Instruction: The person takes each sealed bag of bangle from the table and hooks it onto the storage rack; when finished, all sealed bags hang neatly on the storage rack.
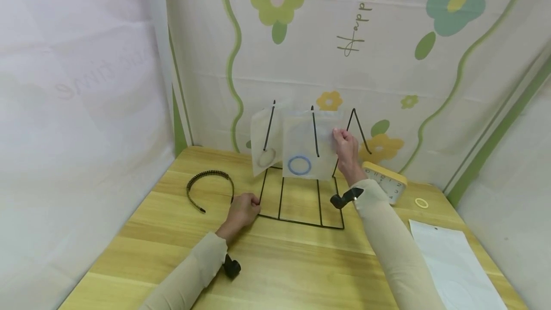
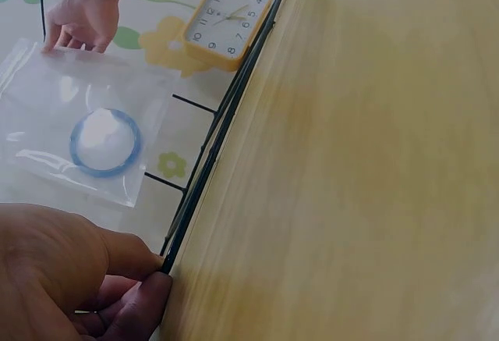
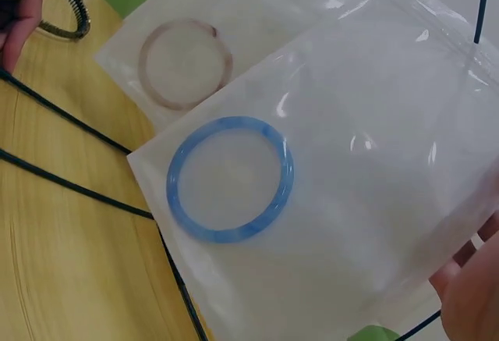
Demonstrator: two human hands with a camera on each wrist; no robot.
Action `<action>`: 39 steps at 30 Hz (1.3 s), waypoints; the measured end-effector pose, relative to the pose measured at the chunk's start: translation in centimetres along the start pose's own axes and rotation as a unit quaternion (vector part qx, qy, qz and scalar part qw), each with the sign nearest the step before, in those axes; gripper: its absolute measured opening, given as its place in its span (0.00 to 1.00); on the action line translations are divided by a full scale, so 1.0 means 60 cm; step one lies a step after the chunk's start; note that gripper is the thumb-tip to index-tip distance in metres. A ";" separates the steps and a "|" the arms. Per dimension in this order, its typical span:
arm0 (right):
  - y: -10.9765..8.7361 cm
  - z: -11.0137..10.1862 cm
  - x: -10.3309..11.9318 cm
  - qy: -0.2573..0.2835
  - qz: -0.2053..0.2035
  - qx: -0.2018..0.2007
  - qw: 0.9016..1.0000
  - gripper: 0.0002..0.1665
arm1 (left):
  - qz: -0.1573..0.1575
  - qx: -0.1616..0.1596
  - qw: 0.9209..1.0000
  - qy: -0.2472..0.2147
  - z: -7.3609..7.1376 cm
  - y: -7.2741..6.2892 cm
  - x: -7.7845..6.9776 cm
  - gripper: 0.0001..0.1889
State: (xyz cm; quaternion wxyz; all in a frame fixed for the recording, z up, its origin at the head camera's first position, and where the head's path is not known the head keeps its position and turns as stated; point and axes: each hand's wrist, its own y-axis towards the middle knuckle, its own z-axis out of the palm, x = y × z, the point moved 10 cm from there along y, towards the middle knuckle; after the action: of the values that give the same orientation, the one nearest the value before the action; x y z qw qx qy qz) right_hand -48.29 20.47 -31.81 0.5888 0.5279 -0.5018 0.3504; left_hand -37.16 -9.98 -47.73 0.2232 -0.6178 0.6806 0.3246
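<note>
My left hand (image 1: 244, 210) pinches the front left corner of a black wire rack (image 1: 301, 222) standing on the wooden table. My right hand (image 1: 347, 149) holds the right edge of a clear plastic bag (image 1: 297, 130) between thumb and fingers. A blue bangle (image 3: 288, 173) lies inside this bag, near its lower left corner. The bag is at the rack's middle upright prong (image 1: 315, 133). To its left, a second clear bag (image 1: 258, 130) with a pale brownish bangle (image 3: 146, 64) hangs at the left prong, partly behind the first in the right wrist view.
A dark, spiral-wrapped headband (image 1: 211, 173) lies left of the rack. Behind my right forearm stands a yellow-framed clock (image 1: 393, 189). Farther right are a small yellow ring (image 1: 416, 202) and a white, flat packet (image 1: 452, 257). A flower-printed curtain (image 1: 292, 66) borders the table's back.
</note>
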 end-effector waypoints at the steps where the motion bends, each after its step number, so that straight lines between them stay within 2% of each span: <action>1: -0.001 -0.001 -0.001 0.008 -0.001 -0.001 1.000 0.15 | 0.001 0.000 1.000 0.000 -0.001 0.000 0.000 0.03; 5: -0.009 -0.015 -0.007 0.004 -0.010 -0.003 1.000 0.21 | 0.004 0.001 1.000 -0.001 -0.001 0.000 0.000 0.04; 9: -0.030 -0.047 -0.023 -0.044 -0.008 0.001 0.999 0.28 | 0.003 -0.001 1.000 0.004 0.000 0.003 0.001 0.03; 13: -0.061 -0.098 -0.035 -0.073 -0.006 0.006 0.997 0.29 | 0.008 -0.005 1.000 0.006 0.002 0.004 -0.005 0.04; 18: -0.099 -0.170 -0.047 -0.128 -0.028 0.015 0.991 0.30 | 0.001 0.002 1.000 0.003 0.004 0.003 -0.006 0.05; 22: -0.126 -0.227 -0.061 -0.177 -0.034 0.023 0.983 0.32 | -0.003 0.002 1.000 0.003 0.002 0.003 -0.005 0.05; 27: -0.156 -0.290 -0.077 -0.246 -0.022 0.018 0.969 0.34 | -0.002 0.004 1.000 -0.003 -0.002 0.000 -0.002 0.03; 35: -0.180 -0.419 -0.118 -0.278 0.027 -0.039 0.959 0.37 | 0.001 0.008 1.000 -0.004 -0.002 0.001 -0.002 0.04; 37: -0.187 -0.455 -0.132 -0.303 0.043 -0.044 0.951 0.39 | 0.002 0.008 1.000 -0.006 -0.002 0.001 -0.002 0.04; 39: -0.195 -0.488 -0.144 -0.348 0.055 -0.044 0.935 0.41 | 0.000 0.009 1.000 -0.007 -0.001 0.001 0.000 0.04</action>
State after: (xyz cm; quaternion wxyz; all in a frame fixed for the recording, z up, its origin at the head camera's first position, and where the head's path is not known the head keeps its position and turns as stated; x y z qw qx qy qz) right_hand -32.97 47.71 -41.49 0.3802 0.5619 -0.7183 0.1544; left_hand -37.19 -10.00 -47.67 0.2332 -0.6132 0.6821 0.3231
